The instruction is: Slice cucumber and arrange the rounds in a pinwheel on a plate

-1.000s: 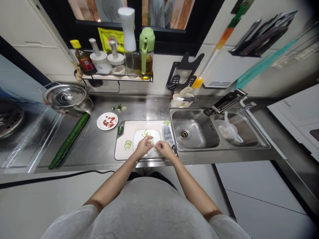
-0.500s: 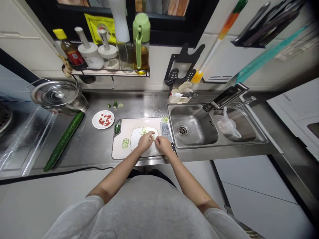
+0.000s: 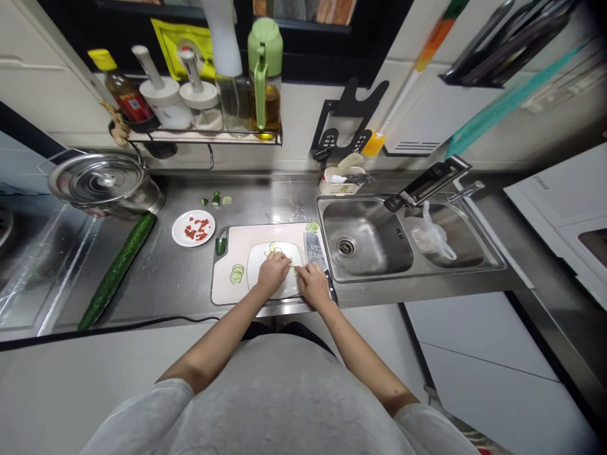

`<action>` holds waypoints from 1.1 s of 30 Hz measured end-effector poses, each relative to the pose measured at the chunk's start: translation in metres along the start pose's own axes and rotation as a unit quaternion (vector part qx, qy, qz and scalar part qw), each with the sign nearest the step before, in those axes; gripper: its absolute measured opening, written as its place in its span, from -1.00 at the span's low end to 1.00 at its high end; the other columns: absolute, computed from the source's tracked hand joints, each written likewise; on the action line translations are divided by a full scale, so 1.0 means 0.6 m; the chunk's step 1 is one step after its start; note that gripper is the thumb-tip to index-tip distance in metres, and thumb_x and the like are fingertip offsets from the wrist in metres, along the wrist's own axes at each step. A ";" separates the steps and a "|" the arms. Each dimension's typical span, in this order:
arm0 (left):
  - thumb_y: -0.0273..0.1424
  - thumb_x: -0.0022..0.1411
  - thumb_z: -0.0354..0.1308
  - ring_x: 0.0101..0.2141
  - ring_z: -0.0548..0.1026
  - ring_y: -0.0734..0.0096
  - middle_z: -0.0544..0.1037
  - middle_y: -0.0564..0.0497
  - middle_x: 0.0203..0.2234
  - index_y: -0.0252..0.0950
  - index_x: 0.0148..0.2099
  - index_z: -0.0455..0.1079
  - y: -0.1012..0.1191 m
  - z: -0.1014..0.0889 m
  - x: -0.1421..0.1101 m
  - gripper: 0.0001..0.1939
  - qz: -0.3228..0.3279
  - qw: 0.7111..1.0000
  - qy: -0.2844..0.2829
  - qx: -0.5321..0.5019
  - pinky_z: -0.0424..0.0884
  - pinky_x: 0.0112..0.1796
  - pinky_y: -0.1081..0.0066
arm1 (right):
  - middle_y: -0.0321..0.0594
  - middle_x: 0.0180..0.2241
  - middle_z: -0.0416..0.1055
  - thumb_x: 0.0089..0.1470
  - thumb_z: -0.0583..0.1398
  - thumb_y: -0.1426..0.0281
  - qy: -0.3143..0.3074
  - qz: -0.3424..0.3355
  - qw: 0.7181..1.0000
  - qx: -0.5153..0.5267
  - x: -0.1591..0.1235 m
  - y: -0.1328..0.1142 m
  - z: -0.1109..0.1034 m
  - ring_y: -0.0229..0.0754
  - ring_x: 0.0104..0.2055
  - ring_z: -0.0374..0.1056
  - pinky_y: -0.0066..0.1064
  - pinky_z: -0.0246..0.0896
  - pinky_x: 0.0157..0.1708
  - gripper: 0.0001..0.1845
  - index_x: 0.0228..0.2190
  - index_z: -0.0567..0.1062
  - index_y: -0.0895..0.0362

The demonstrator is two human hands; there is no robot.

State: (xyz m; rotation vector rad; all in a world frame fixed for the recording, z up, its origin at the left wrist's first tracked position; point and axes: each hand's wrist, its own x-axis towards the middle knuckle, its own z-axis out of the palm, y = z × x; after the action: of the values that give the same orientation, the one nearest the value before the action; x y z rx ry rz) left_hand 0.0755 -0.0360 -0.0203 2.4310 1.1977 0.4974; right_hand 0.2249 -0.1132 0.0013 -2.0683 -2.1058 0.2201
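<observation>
Low over a white plate [image 3: 255, 254], my left hand [image 3: 274, 273] has its fingers pressed together, and what is under their tips is too small to make out. My right hand [image 3: 313, 285] pinches a pale cucumber slice [image 3: 294, 270] at the plate's right side. More cucumber slices [image 3: 272, 248] lie along the plate's far rim. The plate rests on a cutting board [image 3: 227, 294], with a stack of cucumber slices [image 3: 237, 273] to its left. A cleaver [image 3: 313, 249] lies flat right of the plate, its black handle partly behind my right hand.
A cucumber chunk [image 3: 220, 246] sits at the board's left edge. Further left are a small plate [image 3: 177, 235] with red bits, a whole cucumber [image 3: 118, 268] and a lidded steel pot [image 3: 107, 183]. The double sink [image 3: 374, 237] adjoins the board on the right.
Both hands have come down onto the plate and slightly apart. The slice between them is now at my right fingertips. The view has shifted slightly.
</observation>
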 end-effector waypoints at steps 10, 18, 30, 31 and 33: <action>-0.43 0.33 -0.08 -0.23 0.33 0.30 0.50 -0.09 -0.18 -0.26 -0.06 0.43 0.003 0.011 -0.036 -0.72 0.097 0.993 0.017 0.063 0.33 -0.23 0.31 | -0.14 -0.30 0.27 0.24 0.02 0.36 -0.020 0.005 1.000 -0.018 -0.005 -0.003 0.003 -0.12 -0.26 0.08 -0.35 -0.10 -0.31 -0.60 0.07 0.42 -0.05; -0.44 0.30 -0.06 -0.20 0.33 0.26 0.48 -0.10 -0.11 -0.26 -0.04 0.41 -0.003 0.016 -0.041 -0.73 0.104 0.990 -0.008 0.096 0.33 -0.23 0.28 | -0.12 -0.27 0.27 0.26 -0.01 0.33 -0.039 0.014 0.999 -0.025 -0.004 -0.007 0.005 -0.12 -0.24 0.08 -0.36 -0.08 -0.29 -0.62 0.04 0.43 -0.03; -0.45 0.29 -0.06 -0.14 0.33 0.25 0.44 -0.11 -0.01 -0.21 0.07 0.36 -0.006 0.016 -0.046 -0.66 0.086 0.993 -0.023 0.072 0.34 -0.18 0.26 | -0.11 -0.25 0.26 0.25 0.00 0.31 -0.029 0.031 0.999 -0.015 -0.001 -0.010 0.011 -0.11 -0.23 0.08 -0.37 -0.07 -0.31 -0.64 0.00 0.46 -0.01; -0.45 0.29 -0.06 -0.13 0.33 0.25 0.45 -0.12 -0.01 -0.21 0.07 0.36 -0.007 0.016 -0.046 -0.66 0.084 0.994 -0.026 0.068 0.34 -0.17 0.26 | -0.11 -0.26 0.26 0.25 0.01 0.31 -0.028 0.031 0.999 -0.013 -0.001 -0.011 0.011 -0.12 -0.23 0.08 -0.37 -0.06 -0.31 -0.64 0.00 0.46 -0.01; -0.46 0.28 -0.05 -0.12 0.33 0.25 0.45 -0.12 -0.01 -0.21 0.07 0.36 -0.006 0.016 -0.045 -0.65 0.083 0.994 -0.031 0.064 0.34 -0.17 0.26 | -0.11 -0.26 0.26 0.25 0.01 0.31 -0.026 0.032 0.999 -0.010 -0.001 -0.012 0.010 -0.12 -0.23 0.08 -0.37 -0.06 -0.32 -0.65 -0.02 0.47 0.00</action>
State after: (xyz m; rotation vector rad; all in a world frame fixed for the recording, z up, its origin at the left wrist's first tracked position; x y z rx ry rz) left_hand 0.0618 -0.0574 -0.0341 2.6495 1.0365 0.3982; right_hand 0.2168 -0.1136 -0.0029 -2.1666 -2.0820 0.2657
